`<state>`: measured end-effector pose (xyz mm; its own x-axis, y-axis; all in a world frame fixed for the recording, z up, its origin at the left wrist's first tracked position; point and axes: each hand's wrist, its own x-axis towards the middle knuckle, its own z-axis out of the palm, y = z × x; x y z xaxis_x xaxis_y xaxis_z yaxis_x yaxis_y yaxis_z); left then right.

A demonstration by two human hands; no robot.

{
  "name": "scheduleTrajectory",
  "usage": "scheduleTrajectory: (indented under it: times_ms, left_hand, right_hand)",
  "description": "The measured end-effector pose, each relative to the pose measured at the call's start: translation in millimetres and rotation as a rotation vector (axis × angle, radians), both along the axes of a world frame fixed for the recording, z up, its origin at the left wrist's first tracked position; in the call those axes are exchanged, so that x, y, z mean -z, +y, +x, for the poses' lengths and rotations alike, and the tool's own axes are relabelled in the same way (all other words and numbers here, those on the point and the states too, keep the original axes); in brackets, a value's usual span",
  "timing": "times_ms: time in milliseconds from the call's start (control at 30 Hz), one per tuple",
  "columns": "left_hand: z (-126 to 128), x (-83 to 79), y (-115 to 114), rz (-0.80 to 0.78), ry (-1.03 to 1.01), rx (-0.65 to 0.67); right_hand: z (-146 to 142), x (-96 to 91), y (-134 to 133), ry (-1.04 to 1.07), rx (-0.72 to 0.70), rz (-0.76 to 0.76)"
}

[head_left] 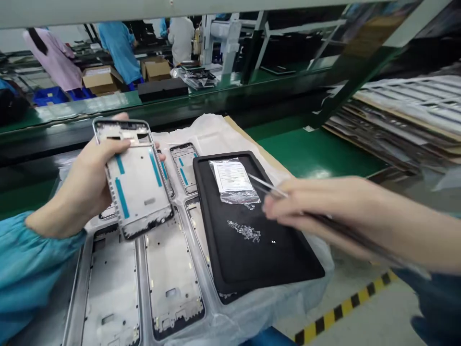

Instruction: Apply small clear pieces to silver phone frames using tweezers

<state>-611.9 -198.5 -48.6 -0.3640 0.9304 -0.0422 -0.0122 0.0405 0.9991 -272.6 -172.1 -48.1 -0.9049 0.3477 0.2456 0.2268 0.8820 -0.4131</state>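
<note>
Left hand up on the left, wrist cocked, thumb lying across the top, fingers curled out of sight behind, teal sleeve bunched at the wrist! Over on the right, right hand blurred, fingers pinched together, right forearm bare and stretched far across!

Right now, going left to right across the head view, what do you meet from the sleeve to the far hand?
Teal sleeve → left hand → metal phone frame → black tray → right hand pinching tweezers
</note>
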Motion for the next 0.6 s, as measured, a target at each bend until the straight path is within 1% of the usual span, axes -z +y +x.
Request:
scheduleTrajectory:
  times_ms: [67, 100, 200, 267, 333, 433, 500, 600]
  left_hand:
    - [-9.8, 14.2, -4.4, -0.085, 0.0, -0.03]
    - [-11.9, 21.1, -4.9, -0.101, 0.004, -0.045]
    - [-10.2, 38.7, -2.2, -0.075, -0.008, -0.057]
    - [-7.2, 48.0, 0.8, -0.036, -0.008, -0.034]
    - [-6.5, 55.6, 3.2, -0.016, 0.007, 0.015]
    - [-9.6, 63.4, 4.6, -0.077, -0.002, 0.077]
    - [-11.5, 66.3, 4.5, -0.102, -0.03, 0.091]
    - [-10.8, 69.8, 4.1, 0.006, -0.019, 0.088]
  right_hand:
    - [22.3, 22.3, -10.4, -0.044, 0.06, -0.087]
    - [28.8, 32.9, -14.8, -0.058, 0.096, -0.092]
    - [32.6, 56.1, -24.7, -0.075, 0.162, -0.024]
    - [28.3, 62.5, -28.7, -0.081, 0.169, 0.018]
    - [23.8, 63.3, -31.4, -0.085, 0.165, 0.046]
    - [20.2, 63.3, -34.9, -0.085, 0.176, 0.085]
    - [19.6, 67.9, -37.5, -0.09, 0.186, 0.135]
    - [21.9, 81.5, -41.7, -0.159, 0.197, 0.245]
